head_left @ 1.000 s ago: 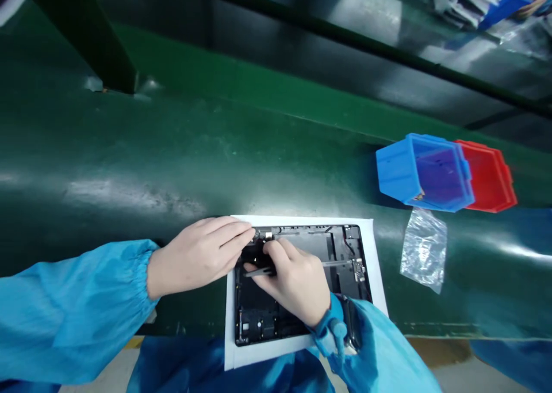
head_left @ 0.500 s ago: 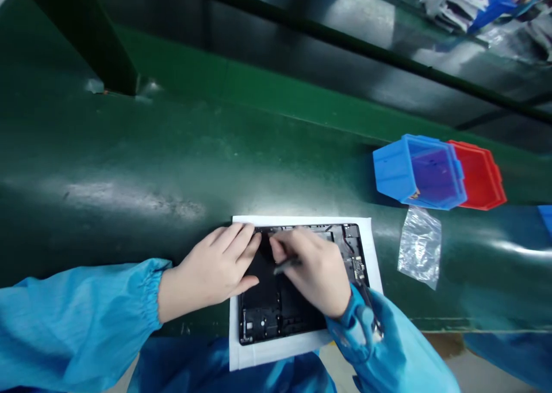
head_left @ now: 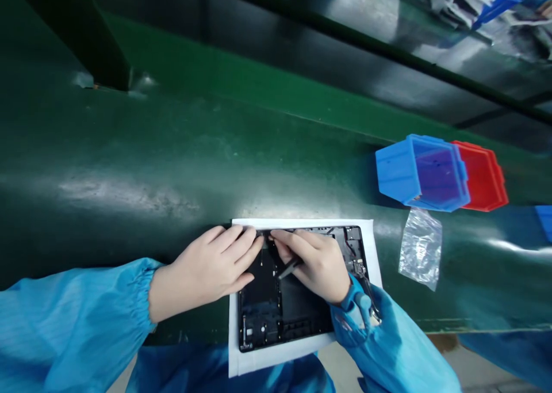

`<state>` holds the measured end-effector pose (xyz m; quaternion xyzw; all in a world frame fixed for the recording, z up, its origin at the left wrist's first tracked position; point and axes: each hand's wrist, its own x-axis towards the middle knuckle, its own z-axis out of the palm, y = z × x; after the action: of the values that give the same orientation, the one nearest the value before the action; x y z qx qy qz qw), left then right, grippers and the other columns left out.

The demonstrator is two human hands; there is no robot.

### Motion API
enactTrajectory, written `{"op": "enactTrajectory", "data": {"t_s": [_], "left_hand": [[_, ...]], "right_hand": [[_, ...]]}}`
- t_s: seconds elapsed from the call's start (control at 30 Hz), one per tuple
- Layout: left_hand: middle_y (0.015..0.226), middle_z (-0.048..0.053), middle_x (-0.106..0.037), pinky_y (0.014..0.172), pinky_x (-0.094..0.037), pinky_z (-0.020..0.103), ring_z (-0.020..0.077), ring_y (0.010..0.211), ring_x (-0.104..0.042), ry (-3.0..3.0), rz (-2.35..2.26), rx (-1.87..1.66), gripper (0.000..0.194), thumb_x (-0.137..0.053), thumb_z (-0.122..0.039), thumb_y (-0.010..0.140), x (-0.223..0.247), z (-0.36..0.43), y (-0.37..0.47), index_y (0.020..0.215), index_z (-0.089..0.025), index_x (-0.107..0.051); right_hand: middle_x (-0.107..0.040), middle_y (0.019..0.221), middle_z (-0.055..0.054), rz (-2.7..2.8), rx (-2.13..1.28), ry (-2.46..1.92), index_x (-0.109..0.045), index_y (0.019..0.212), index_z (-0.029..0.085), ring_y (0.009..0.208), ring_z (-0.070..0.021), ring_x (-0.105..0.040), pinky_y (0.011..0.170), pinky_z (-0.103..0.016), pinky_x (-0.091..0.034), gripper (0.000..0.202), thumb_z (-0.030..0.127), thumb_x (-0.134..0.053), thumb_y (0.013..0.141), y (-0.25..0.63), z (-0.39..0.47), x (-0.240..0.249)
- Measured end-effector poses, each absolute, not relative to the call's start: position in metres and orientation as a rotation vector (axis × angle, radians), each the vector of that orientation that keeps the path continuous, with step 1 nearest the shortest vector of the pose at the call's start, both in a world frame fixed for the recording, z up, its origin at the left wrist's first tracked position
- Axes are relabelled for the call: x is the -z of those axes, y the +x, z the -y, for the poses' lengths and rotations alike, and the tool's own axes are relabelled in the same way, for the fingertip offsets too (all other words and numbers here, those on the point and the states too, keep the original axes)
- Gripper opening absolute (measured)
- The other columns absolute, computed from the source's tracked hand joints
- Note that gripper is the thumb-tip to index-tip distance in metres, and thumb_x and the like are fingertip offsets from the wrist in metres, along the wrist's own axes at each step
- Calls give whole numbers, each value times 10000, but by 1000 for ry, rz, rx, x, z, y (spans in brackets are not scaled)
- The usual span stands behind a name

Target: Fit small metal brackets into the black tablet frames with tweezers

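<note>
Two bare hands work close together over an opened black tablet housing (head_left: 297, 301), which lies flat on a white sheet of paper (head_left: 371, 249) on the green conveyor belt (head_left: 172, 168). The right hand (head_left: 317, 263) is closed on a thin dark tool, probably tweezers (head_left: 288, 268); the tool is pinched between the thumb and the bent fingers, and its tip points to the left, away from the palm and toward the other hand. The index finger of this hand stretches up and left to the far edge of the housing, where it nearly meets the fingertips of the left hand (head_left: 211, 266). The left hand holds nothing; it lies flat with the fingers straight, pressing on the far left corner of the housing, and its palm rests partly on the paper and partly on the belt. Below the grip, toward the person, the inside of the housing shows dark panels and small parts. Both arms wear light blue sleeves with elastic cuffs. Well apart from the grip, to the right, a crumpled clear plastic bag (head_left: 420, 249) lies on the belt, and beyond it a blue parts bin (head_left: 420, 171) stands just beside a red parts bin (head_left: 485, 177), touching it.
</note>
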<state>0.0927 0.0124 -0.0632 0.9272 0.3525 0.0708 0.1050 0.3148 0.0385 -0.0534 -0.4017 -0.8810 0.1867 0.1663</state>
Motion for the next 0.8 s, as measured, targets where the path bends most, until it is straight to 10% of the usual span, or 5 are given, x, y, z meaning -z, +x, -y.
{"op": "enactTrajectory", "data": {"t_s": [0.33, 0.57, 0.8], "left_hand": [[1230, 86, -514, 861, -397, 387, 254, 1088, -477, 2788, -1001, -237, 440, -496, -366, 870, 63, -9, 91, 1264, -169, -511], [1209, 107, -493, 865, -440, 343, 215, 1058, -507, 2580, -1001, -372, 295, -401, -351, 915, 68, -44, 118, 1027, -153, -589], [902, 68, -527, 731, -457, 305, 158, 813, -534, 2331, -940, -41, 290, -291, -299, 947, 72, -54, 151, 896, -158, -539]], "right_hand": [[-470, 585, 15, 2404, -225, -1203, -517, 1026, 157, 479, -89, -434, 485, -237, -354, 293, 61, -563, 754, 368, -9, 14], [-491, 712, -35, 2102, 98, -1805, -446, 975, 130, 577, -126, -494, 525, -239, -405, 200, 268, -451, 829, 453, 15, 7], [-509, 923, -146, 1488, 168, -2653, -448, 935, 77, 943, -221, -472, 832, -305, -376, 133, 185, -392, 879, 600, -15, 34]]}}
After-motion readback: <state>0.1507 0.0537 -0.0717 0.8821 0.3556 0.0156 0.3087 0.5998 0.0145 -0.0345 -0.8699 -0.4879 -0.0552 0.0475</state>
